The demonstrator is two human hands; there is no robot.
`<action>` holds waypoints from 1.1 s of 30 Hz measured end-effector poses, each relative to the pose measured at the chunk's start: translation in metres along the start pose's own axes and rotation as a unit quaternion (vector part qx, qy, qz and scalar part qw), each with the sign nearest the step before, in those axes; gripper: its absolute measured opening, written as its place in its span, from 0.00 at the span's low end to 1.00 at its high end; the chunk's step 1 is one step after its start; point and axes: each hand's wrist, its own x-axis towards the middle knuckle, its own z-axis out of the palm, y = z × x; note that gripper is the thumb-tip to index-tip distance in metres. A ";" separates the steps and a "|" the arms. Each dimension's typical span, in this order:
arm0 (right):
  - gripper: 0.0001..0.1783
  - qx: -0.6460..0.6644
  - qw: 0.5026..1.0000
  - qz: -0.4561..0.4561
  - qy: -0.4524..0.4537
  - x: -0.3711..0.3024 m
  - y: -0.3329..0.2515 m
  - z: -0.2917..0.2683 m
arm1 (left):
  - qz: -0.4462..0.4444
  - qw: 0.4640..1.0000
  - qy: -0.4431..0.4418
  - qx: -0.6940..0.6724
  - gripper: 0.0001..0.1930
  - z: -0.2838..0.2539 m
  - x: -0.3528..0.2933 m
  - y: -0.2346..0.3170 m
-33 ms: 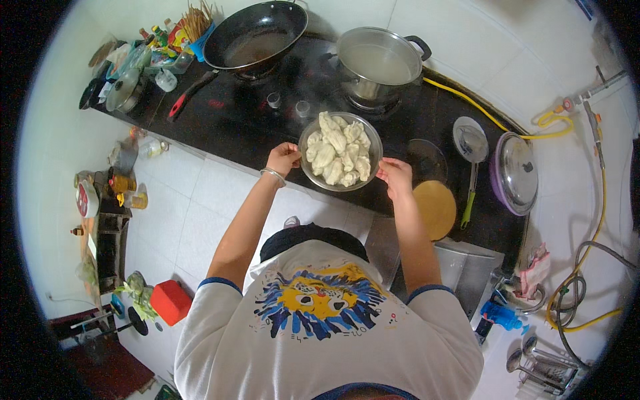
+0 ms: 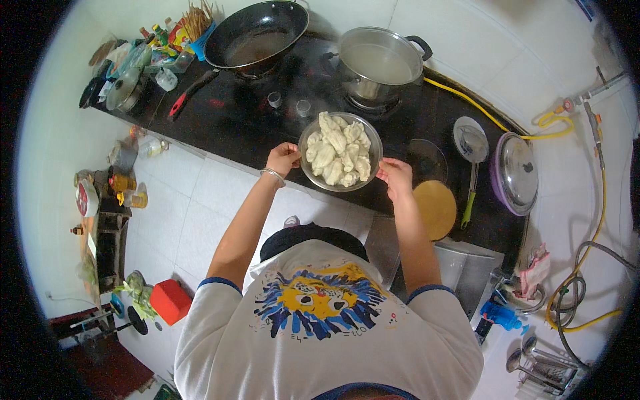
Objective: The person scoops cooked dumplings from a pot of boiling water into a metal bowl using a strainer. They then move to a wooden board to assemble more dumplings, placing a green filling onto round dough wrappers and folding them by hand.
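A round metal bowl [image 2: 375, 141] heaped with pale dumplings [image 2: 338, 150] is between my hands, over the front edge of the dark counter. My left hand [image 2: 285, 159] pinches the bowl's left rim, a bangle on its wrist. On the opposite side, my right hand [image 2: 397, 177] grips the rim with thumb and fingers. Both hands are closed on the bowl, which looks nearly level. Just beyond it, a steel pot [image 2: 378, 59] of cloudy liquid sits on the right burner. To its left, a black wok [image 2: 257, 40] with a red-tipped handle rests on the other burner.
Right of my right hand lie a round tan board [image 2: 435, 210], a skimmer [image 2: 472, 143] with a green handle, and a lidded purple basin [image 2: 513, 173]. A sink [image 2: 470, 267] is nearer me. Bottles and a lidded pan [image 2: 125, 92] crowd the far left. A yellow hose [image 2: 467, 100] runs along the wall.
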 end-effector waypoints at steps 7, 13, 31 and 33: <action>0.10 -0.018 1.000 -0.004 -0.018 -0.021 0.003 0.016 | 0.002 0.997 0.018 -0.069 0.05 -0.020 -0.025 -0.004; 0.10 -0.017 0.997 -0.009 -0.074 -0.048 0.012 0.054 | 0.013 0.997 0.043 -0.061 0.03 -0.068 -0.060 -0.009; 0.11 -0.062 0.974 0.046 -0.211 -0.039 0.125 0.385 | 0.030 0.981 0.153 -0.117 0.02 -0.404 -0.068 -0.005; 0.11 -0.049 0.974 0.058 -0.212 -0.031 0.140 0.435 | 0.028 0.979 0.175 -0.096 0.02 -0.450 -0.049 0.011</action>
